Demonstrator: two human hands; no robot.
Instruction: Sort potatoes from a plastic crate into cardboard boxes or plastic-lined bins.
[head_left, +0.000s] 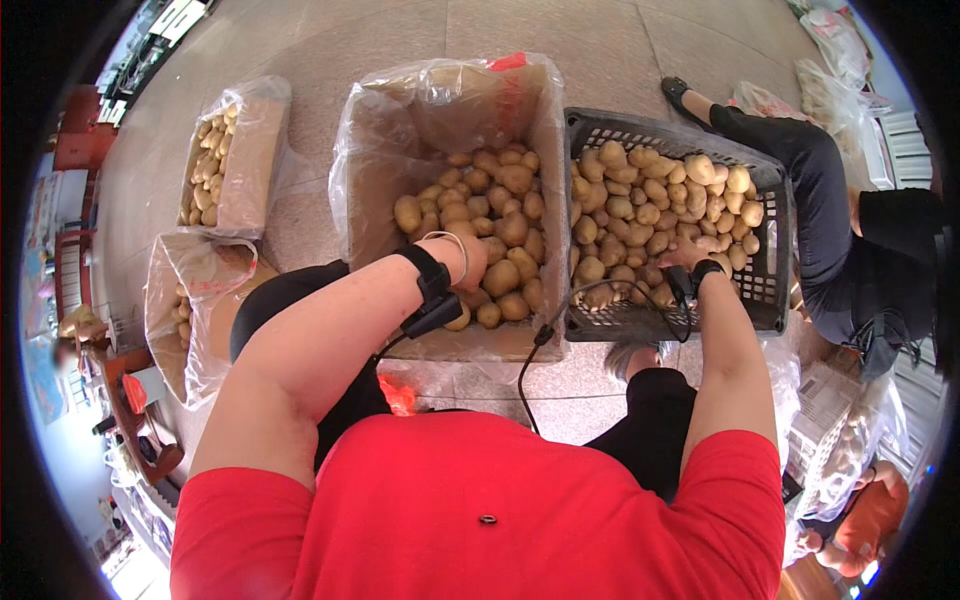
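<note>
My left hand (471, 259) reaches down into a cardboard box (367, 187) lined with clear plastic film. It rests among the potatoes (502, 277) there, and its fingers are mostly hidden from above. To the right, a black plastic crate (778, 270) with slotted walls stands against the box, holding many more potatoes (619, 210). On the near right part of that heap lies my right hand (684, 255), touching potatoes; whether it grips one is unclear. Each wrist wears a black strap with a small device, and a black cable (541, 335) crosses the crate's near left corner.
Two smaller plastic-lined boxes of potatoes, a far one (251, 165) and a nearer one (225, 277), stand at left. A seated person's dark-clothed leg (814, 150) is close beyond the crate. Plastic bags (825, 90) lie at far right. Another person in orange (874, 517) is at lower right.
</note>
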